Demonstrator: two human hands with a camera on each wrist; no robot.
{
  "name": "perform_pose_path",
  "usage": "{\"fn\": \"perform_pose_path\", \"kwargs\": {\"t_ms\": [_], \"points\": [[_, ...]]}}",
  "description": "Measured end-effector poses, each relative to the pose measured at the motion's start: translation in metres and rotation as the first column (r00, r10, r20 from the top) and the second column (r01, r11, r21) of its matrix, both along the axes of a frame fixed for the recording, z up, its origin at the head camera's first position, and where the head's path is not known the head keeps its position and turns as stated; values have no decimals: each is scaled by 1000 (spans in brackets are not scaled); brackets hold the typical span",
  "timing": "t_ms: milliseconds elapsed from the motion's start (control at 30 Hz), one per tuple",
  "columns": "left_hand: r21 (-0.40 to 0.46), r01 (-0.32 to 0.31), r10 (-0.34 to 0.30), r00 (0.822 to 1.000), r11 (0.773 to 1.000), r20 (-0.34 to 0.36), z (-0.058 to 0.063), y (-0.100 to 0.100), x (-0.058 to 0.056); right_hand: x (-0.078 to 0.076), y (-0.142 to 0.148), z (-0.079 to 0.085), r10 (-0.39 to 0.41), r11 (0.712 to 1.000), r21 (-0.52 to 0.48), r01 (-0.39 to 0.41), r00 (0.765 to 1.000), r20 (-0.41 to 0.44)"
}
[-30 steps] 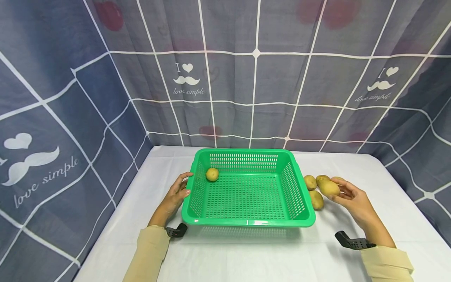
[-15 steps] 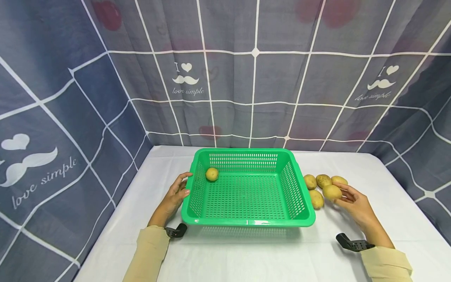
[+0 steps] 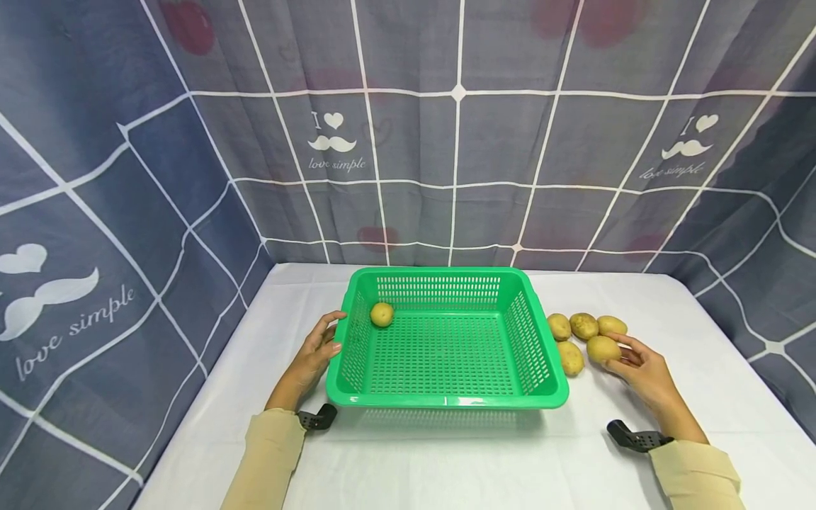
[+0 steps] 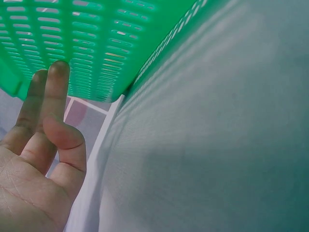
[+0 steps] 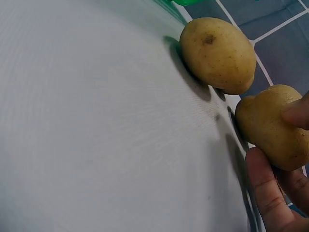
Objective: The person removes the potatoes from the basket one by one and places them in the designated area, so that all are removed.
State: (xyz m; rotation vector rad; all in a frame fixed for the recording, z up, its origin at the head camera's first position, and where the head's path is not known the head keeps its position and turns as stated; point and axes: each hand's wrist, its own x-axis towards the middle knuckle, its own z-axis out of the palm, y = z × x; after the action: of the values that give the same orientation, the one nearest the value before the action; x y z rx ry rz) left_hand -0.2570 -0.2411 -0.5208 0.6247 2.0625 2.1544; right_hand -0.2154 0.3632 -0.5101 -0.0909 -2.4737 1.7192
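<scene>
A green plastic basket [image 3: 446, 401] with slotted walls sits on the white table. One potato [image 3: 382, 314] lies inside it, at the left back. My left hand [image 3: 314, 358] rests against the basket's left side; the left wrist view has its fingertips [image 4: 58, 72] extended against the slotted wall. To the right of the basket, my right hand [image 3: 645, 372] holds a potato [image 3: 603, 349] between thumb and fingers, low over the table. In the right wrist view this potato [image 5: 277, 135] has the thumb on one side and fingers on the other; whether it touches the table I cannot tell.
Several other potatoes lie close together right of the basket: one at the front [image 3: 570, 359], the others in a row behind, such as the middle potato [image 3: 584, 326]. A grey checked curtain [image 3: 414, 156] hangs behind the white tablecloth [image 3: 446, 467].
My right hand has drawn its potato slightly right and towards me, away from the others, so the rear right potato now shows. The left hand and basket have stayed put.
</scene>
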Motion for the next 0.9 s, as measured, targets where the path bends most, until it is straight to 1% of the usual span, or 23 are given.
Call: {"fn": "perform_pose_path", "kwargs": {"t_ms": [133,267,500,667,900], "points": [[-6,-3,3,1000,1000,7,0,0,0,-1,0,-2,-13,999,46,12,1000,12],[-18,-6,6,1000,1000,8,0,0,0,-3,0,-3,-36,992,124,34,999,14],[0,-4,4,1000,1000,-3,-1,1,0,-7,-6,-1,-43,965,258,43,999,-3],[4,-2,2,1000,1000,-11,0,0,0,-8,-7,1,-41,936,350,32,999,19],[3,-4,4,1000,1000,-7,0,1,0,-8,-8,1,-45,908,417,37,999,8]]}}
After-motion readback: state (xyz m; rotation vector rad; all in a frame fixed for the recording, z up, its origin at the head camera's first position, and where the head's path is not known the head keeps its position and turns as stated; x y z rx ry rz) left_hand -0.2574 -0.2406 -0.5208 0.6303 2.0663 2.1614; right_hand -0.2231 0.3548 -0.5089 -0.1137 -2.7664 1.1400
